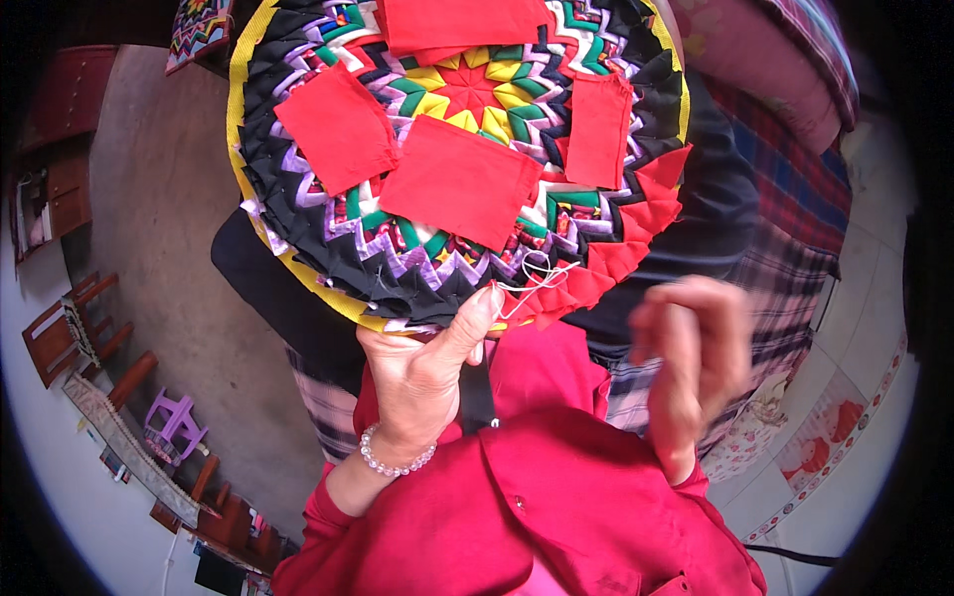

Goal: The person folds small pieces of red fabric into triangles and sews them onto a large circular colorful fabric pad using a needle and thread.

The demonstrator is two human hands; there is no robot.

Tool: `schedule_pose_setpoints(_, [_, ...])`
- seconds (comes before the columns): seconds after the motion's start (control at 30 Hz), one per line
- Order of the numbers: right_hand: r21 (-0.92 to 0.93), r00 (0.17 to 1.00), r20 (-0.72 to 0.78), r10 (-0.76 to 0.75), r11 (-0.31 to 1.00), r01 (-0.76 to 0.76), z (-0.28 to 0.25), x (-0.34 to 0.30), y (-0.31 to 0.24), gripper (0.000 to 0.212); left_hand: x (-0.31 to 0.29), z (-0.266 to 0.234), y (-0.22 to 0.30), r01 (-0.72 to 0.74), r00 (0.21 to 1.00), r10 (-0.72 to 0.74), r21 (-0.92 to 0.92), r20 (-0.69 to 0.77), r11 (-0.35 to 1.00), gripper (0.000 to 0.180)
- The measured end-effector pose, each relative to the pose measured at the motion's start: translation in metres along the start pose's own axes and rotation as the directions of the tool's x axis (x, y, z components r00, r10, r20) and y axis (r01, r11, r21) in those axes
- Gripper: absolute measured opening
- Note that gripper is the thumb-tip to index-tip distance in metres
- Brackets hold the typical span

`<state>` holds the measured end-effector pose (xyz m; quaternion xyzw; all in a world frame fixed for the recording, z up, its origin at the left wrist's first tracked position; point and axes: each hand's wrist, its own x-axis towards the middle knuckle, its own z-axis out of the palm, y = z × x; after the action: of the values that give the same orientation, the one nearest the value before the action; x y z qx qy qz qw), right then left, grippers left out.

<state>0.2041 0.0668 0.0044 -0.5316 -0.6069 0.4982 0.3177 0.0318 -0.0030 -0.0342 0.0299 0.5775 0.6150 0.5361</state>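
Observation:
A round patchwork mat [397, 253] of folded fabric points in black, purple, green, yellow and red fills the top of the view. Several loose red cloth squares [457, 184] lie on it. My left hand [422, 372], with a pearl bracelet at the wrist, grips the mat's lower edge, thumb pressed by the red points. A white thread [537, 273] loops out from that edge. My right hand [691, 363] is blurred, fingers curled, a short way right of the mat; whether it pinches a needle or the thread is unclear.
My red shirt sleeves [537, 497] fill the lower middle. Plaid cloth [785, 258] and dark fabric lie under the mat at right. A grey floor [169, 219] at left has wooden chairs [75, 333] and a small purple stool [177, 422].

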Motion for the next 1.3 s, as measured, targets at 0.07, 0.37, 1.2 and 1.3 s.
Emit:
schedule_pose_setpoints(0.07, [0.225, 0.881, 0.205, 0.426, 0.856, -0.466, 0.004, -0.005, 0.030, 0.015, 0.000, 0.003, 0.001, 0.056, 0.998, -0.056, -0.075, 0.003, 0.996, 0.007])
schedule_pose_setpoints(0.37, [0.700, 0.669, 0.711, 0.218, -0.122, -0.704, 0.056, 0.000, 0.073, 0.042, -0.005, -0.001, 0.016, 0.257, 0.965, -0.259, -0.081, -0.025, 0.963, 0.011])
schedule_pose_setpoints(1.2, [0.793, 0.784, 0.435, 0.442, 0.225, -0.566, 0.057, 0.013, 0.092, 0.042, -0.001, -0.003, 0.025, 0.292, 0.955, -0.294, -0.077, -0.024, 0.953, 0.014])
schedule_pose_setpoints(1.3, [0.790, 0.795, 0.419, 0.438, 0.255, -0.557, 0.058, 0.008, 0.090, 0.041, -0.014, -0.008, 0.020, 0.151, 0.988, -0.154, 0.165, 0.004, 0.975, 0.019])
